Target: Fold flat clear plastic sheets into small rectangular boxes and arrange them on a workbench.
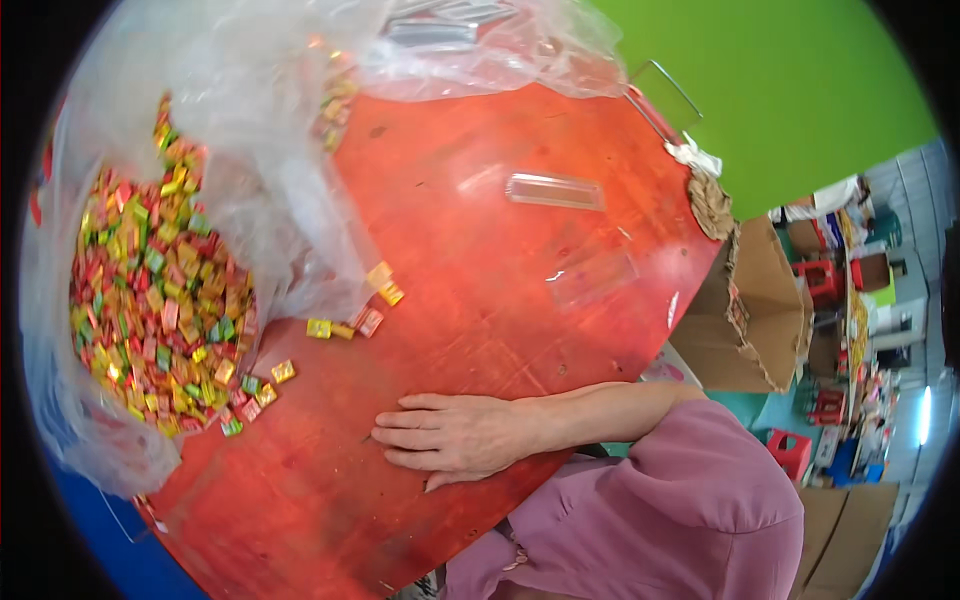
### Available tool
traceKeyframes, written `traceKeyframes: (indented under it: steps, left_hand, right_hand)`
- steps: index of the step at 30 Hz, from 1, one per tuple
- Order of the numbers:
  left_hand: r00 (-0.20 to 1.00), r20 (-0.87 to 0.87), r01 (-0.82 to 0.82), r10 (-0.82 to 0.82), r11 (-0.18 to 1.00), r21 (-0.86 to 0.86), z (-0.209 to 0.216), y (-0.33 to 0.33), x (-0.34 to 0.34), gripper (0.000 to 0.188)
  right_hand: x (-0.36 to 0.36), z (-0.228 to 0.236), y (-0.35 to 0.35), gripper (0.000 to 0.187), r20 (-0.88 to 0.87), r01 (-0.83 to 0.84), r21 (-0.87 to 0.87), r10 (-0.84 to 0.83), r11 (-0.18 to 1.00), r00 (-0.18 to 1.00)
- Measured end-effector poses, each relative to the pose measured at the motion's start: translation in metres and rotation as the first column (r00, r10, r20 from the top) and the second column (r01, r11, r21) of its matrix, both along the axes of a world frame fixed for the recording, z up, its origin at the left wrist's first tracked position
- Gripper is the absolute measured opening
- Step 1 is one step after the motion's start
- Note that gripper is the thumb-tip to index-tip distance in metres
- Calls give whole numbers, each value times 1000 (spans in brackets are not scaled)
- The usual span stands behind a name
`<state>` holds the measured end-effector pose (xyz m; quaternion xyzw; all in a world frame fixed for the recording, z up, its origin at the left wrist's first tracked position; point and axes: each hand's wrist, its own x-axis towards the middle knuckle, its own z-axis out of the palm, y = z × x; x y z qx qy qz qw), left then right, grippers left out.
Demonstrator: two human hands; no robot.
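My right hand point(450, 435) lies palm down on the red tabletop point(470, 340), its fingers stretched out to the left and nothing in them. My left hand is out of sight. To the left, a big clear plastic bag point(285, 170) lies open around a heap of small wrapped sweets point(170, 310) in yellow, red, orange and green. Several loose sweets point(370, 321) have spilled onto the table between the bag and my hand. Beyond the hand sits a narrow clear plastic box point(555, 191). Nearer to me is a flat, see-through plastic piece point(592, 280), hard to make out against the red.
At the far edge lies another clear bag point(490, 55) holding clear plastic pieces. A bent metal wire frame point(665, 100) and crumpled brown paper point(711, 205) are at the far right corner. An open cardboard box point(745, 320) stands beside the table, with red stools point(790, 453) further off.
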<state>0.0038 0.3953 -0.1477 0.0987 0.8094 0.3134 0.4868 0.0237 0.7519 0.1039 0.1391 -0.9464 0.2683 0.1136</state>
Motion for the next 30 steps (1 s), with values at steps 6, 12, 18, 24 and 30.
traceKeyframes:
  steps: [6, 12, 18, 24, 30]
  left_hand:
    - [968, -143, 209, -207, 978, 5, -4, -13, -34, 30]
    - [913, -296, 285, -281, 958, -32, 7, -68, -30, 32]
    - [866, -406, 291, -293, 954, -68, 21, -102, -2, 35]
    - [869, -454, 254, -196, 965, 69, 151, -37, 21, 33]
    - [855, -379, 419, -355, 903, 100, 219, 4, 31, 31]
  right_hand:
    - [-1, 4, 0, 57, -53, 3, 27, -2, 1000, 999]
    - [10, 1, -5, 56, -86, 42, 95, -34, 995, 996]
    - [45, 40, 32, 22, -186, 358, 104, -336, 928, 924]
    - [140, 38, 101, 28, -198, 831, 195, -809, 521, 554]
    - [140, 2, 122, 35, -110, 834, 165, -830, 527, 547]
